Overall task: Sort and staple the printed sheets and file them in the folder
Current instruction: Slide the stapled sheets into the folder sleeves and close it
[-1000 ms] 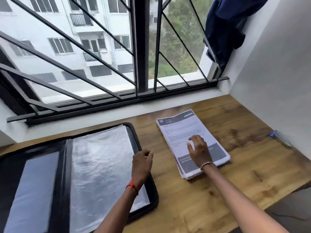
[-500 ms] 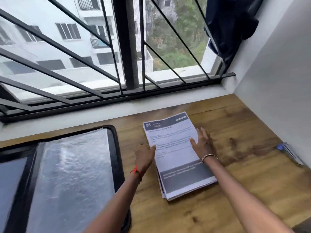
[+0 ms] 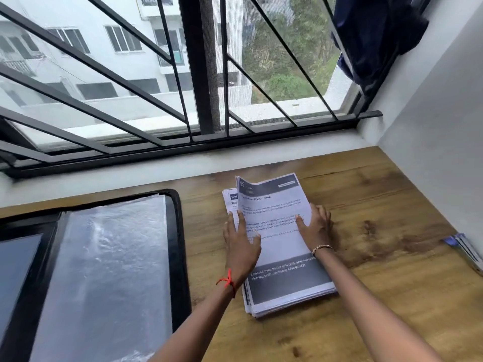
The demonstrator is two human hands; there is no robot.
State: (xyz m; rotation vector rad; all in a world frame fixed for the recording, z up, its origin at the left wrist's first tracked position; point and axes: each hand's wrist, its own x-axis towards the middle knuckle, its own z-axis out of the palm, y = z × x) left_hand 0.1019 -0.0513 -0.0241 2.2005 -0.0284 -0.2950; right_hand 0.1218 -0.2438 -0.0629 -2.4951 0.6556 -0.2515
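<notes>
Two grips (image 3: 241, 241) (image 3: 315, 228) on one stack (image 3: 287, 291)

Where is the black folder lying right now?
In the head view, the black folder lies open on the left side of the wooden desk, just left of the stack of printed sheets and below the window sill.
</notes>
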